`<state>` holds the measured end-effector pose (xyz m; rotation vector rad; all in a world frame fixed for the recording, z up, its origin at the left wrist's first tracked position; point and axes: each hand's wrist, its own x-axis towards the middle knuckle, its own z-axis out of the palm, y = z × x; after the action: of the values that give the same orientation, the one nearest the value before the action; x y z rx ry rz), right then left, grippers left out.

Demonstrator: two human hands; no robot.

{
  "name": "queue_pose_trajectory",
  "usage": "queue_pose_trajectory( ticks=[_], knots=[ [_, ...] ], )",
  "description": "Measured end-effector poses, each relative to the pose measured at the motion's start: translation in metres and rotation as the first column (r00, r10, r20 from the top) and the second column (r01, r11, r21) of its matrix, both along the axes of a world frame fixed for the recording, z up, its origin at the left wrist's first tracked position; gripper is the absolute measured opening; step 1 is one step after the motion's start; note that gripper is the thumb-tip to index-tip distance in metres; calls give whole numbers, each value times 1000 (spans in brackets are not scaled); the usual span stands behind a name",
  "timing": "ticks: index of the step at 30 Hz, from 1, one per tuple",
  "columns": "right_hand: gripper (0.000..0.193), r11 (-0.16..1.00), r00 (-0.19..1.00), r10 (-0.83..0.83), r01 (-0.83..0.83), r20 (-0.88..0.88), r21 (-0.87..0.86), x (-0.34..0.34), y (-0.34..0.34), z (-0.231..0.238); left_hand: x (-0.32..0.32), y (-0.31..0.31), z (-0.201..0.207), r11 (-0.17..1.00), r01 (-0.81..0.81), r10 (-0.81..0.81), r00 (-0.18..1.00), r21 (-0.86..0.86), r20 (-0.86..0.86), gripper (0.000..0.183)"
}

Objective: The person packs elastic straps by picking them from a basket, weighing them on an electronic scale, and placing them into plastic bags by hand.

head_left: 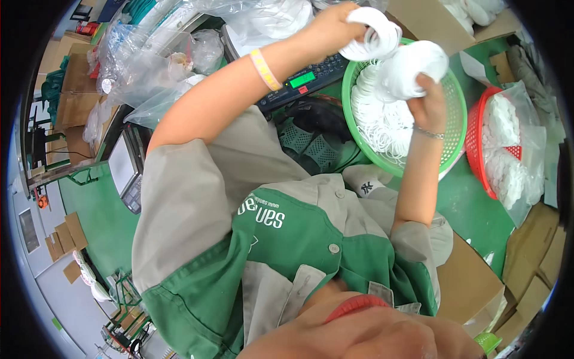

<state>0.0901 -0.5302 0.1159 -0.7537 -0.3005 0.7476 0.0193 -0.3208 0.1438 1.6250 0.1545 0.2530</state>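
Note:
My left hand (335,30), a yellow-patterned band on its wrist, is closed on a bunch of flat white rings (382,25) above the far rim of a green basket (459,119). Close beside it, my right hand (428,106) grips a thick stack of thin white rings (421,63) over the basket; a thin bracelet circles that wrist. The two bunches nearly meet, and I cannot tell whether they touch. Below them, a heap of loose thin white rings (382,128) fills much of the basket. The fingertips of both hands are partly hidden by the rings.
A digital scale (302,84) with a lit green display stands left of the basket. To the right sits a red basket (474,140) with bagged white pieces. Clear plastic bags (143,66) crowd the upper left. Cardboard boxes (472,275) stand at the right. Another scale (127,170) lies left.

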Motion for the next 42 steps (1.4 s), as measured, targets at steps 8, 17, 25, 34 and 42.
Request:
queue_pose_trajectory(
  ticks=[8, 17, 25, 34, 42],
  knots=[
    [43, 993, 995, 97, -96, -12, 73, -20, 23, -18, -5, -34, 34, 812, 169, -289, 948, -559, -134, 25],
    [35, 995, 974, 32, -10, -225, 96, -22, 34, -34, -9, -14, 26, 942, 230, -278, 942, -246, -187, 26],
    [36, 987, 936, 41, 17, -350, 162, -10, 29, -39, -13, -8, 29, 959, 130, -198, 945, -253, -262, 32],
    [39, 963, 931, 158, -73, -328, 258, -23, 34, -32, -12, 9, 17, 961, 150, -195, 963, -230, -187, 21],
    [42, 982, 933, 95, -31, -347, 186, -21, 35, -40, -16, 1, 32, 967, 192, -238, 915, -169, -326, 33]
  ],
)
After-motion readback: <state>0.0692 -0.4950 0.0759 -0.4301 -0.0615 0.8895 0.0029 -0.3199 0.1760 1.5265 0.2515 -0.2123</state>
